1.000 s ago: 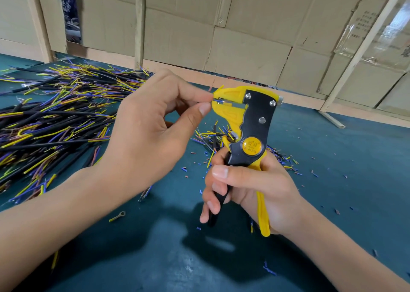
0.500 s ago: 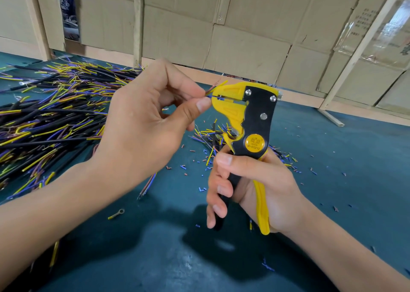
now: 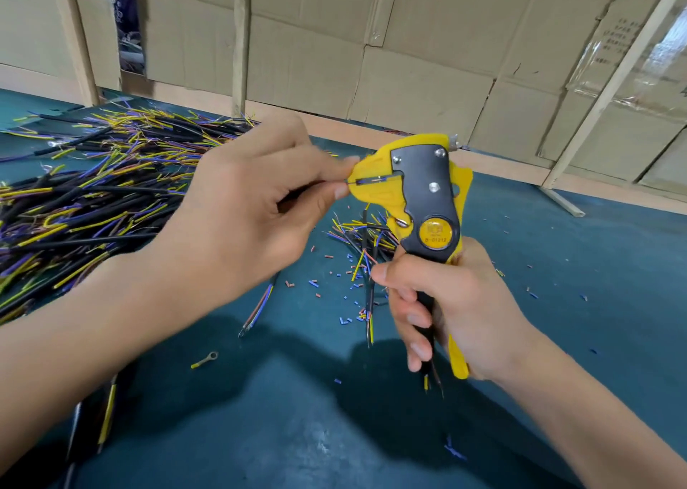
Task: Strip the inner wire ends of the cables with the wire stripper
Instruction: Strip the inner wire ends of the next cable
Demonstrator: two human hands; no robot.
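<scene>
The work surface is a dark teal mat [image 3: 557, 302], backed across the upper frame by flattened cardboard sheets [image 3: 409, 60] and pale wooden battens. At left lies a large heap of cables [image 3: 93, 198] — black sheaths with yellow, blue and purple inner wires; whether these are stripped cannot be told. A smaller cluster [image 3: 366, 235] sits at centre, behind the tool, with cut insulation scraps [image 3: 347, 291] strewn around it, which suggests several ends are already done. A small ring terminal [image 3: 206, 359] lies at lower centre.

At centre frame, the left hand [image 3: 241, 228] pinches a thin wire [image 3: 344, 181] between thumb and forefinger, feeding its end into the head of the wire stripper [image 3: 420, 191]. The right hand [image 3: 457, 310] is wrapped round the handles, squeezing them. Judgement: one strip is in progress — much of the heap likely remains.
</scene>
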